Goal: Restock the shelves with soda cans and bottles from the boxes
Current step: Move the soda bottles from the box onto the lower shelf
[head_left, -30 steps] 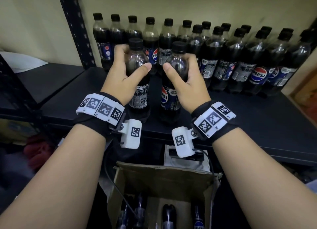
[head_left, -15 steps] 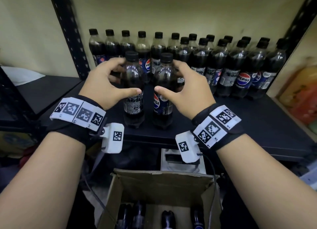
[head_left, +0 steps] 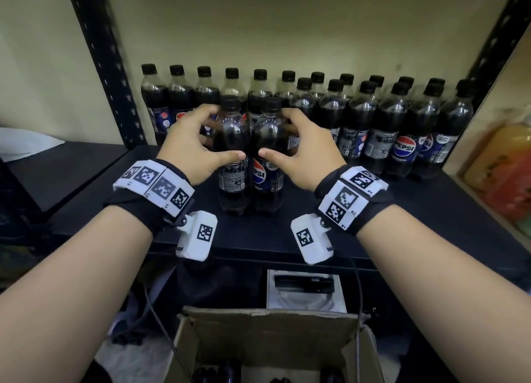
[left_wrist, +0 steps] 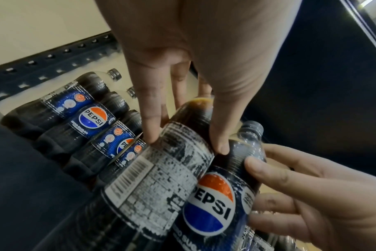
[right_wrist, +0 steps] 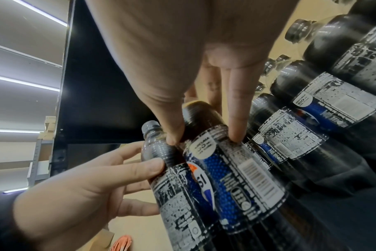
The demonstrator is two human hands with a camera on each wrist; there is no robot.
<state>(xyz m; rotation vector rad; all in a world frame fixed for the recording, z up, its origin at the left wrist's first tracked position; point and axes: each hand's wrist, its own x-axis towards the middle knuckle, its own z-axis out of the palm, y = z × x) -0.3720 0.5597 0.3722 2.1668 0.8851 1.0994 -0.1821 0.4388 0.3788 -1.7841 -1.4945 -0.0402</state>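
Shelf point(head_left: 373, 210): black, carrying all bottles.
Near: open box point(head_left: 258, 339), more bottles inside.
Middle: left hand point(head_left: 189, 150) and right hand point(head_left: 304, 153) loosely cupping two bottles point(head_left: 250, 158), now set down upright, touching.
Far: back row point(head_left: 359, 118) standing.
Change: grips loosened; placement nearly done.

Cream wall point(head_left: 287, 29) behind; black perforated uprights point(head_left: 106, 75) left and right; dark shelf point(head_left: 373, 210); lower black shelf point(head_left: 66, 170) left; ceiling strip lights point(right_wrist: 21, 81).
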